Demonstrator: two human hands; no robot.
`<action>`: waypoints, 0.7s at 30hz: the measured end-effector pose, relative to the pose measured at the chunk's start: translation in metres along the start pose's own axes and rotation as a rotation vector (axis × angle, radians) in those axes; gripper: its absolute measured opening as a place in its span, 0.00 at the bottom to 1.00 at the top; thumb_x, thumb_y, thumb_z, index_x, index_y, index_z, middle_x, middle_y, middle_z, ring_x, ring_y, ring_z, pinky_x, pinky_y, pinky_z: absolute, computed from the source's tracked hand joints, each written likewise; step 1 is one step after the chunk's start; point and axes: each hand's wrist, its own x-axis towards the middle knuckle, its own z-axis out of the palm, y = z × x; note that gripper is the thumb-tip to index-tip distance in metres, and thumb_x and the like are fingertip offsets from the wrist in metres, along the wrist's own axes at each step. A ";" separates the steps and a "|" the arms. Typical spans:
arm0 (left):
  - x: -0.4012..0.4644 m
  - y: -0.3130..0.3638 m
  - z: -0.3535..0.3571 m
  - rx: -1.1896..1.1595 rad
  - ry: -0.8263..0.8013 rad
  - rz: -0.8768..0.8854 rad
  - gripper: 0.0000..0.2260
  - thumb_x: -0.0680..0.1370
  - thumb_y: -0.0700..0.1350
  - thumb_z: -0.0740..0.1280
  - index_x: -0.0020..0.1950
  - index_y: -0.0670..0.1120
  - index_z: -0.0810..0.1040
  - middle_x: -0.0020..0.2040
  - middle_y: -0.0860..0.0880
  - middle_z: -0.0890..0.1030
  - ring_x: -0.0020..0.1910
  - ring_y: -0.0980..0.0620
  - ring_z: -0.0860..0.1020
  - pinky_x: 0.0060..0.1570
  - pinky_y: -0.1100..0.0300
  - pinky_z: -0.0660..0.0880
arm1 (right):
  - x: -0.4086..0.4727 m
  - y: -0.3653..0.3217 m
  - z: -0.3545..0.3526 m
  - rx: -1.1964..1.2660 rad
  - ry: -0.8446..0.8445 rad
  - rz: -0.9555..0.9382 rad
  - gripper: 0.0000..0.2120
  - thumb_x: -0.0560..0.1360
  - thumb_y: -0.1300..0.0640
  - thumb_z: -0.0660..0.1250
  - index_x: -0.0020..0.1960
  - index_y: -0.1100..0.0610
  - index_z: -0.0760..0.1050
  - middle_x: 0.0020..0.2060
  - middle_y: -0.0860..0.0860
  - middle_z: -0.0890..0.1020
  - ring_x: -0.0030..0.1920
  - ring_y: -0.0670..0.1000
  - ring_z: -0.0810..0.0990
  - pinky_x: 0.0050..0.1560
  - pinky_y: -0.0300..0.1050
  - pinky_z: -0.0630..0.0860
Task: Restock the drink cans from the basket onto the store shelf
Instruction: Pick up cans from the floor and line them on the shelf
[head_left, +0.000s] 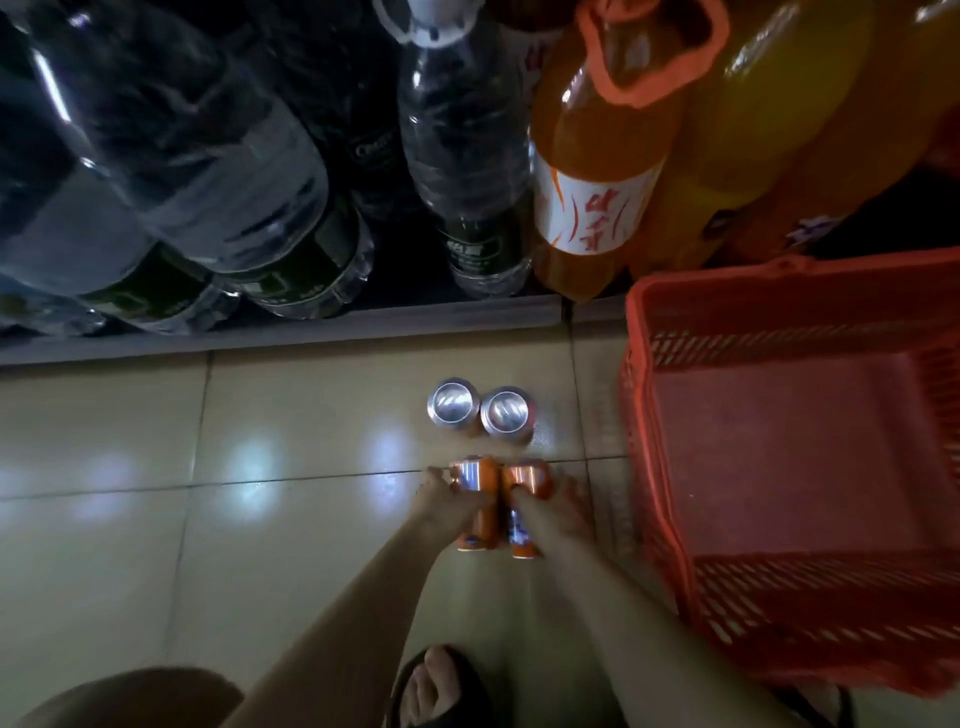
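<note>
standing along the dark shelf (291, 322) at the top, going from the left, are several large clear water bottles (171, 197) with green labels, too crowded and dim to count exactly, then one slimmer clear bottle (462, 156), then one orange soda bottle (592, 171) with a white label, with more orange bottles (769, 130) blurred behind it. below the shelf edge lies a pale tiled floor (130, 519). two cans (480, 409) stand upright side by side on the tiles, silver tops showing, touching or nearly so. just nearer the camera, two orange cans are held close together: the left hand (447, 506) has its fingers curled round the left orange can (475, 512), and the right hand (548, 512) is wrapped round the right orange can (522, 509). whether these two rest on the floor or hang just above it cannot be told. that makes four cans in all, none on the shelf. at the far right sits one red plastic basket (670, 467) with slotted walls, no cans visible inside. one sandalled foot (436, 686) shows at the bottom.
</note>
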 end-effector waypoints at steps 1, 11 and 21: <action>0.007 -0.003 0.003 -0.020 -0.012 -0.001 0.35 0.72 0.41 0.80 0.74 0.40 0.67 0.66 0.41 0.79 0.64 0.42 0.79 0.64 0.48 0.78 | 0.008 0.001 0.001 0.008 -0.001 -0.011 0.30 0.72 0.45 0.73 0.70 0.57 0.73 0.64 0.55 0.80 0.64 0.58 0.80 0.60 0.42 0.73; 0.023 -0.011 0.012 0.009 -0.037 0.084 0.23 0.65 0.44 0.81 0.51 0.50 0.71 0.56 0.45 0.80 0.55 0.47 0.78 0.54 0.56 0.76 | 0.022 0.004 0.004 0.088 -0.059 0.005 0.12 0.73 0.54 0.77 0.46 0.50 0.73 0.47 0.50 0.83 0.44 0.48 0.80 0.43 0.39 0.76; 0.014 -0.024 0.002 -0.347 -0.203 0.008 0.37 0.52 0.43 0.76 0.62 0.43 0.78 0.53 0.37 0.84 0.44 0.41 0.84 0.32 0.55 0.80 | 0.007 0.018 -0.002 0.633 -0.223 0.133 0.18 0.70 0.48 0.74 0.54 0.60 0.82 0.48 0.58 0.85 0.44 0.57 0.85 0.45 0.50 0.82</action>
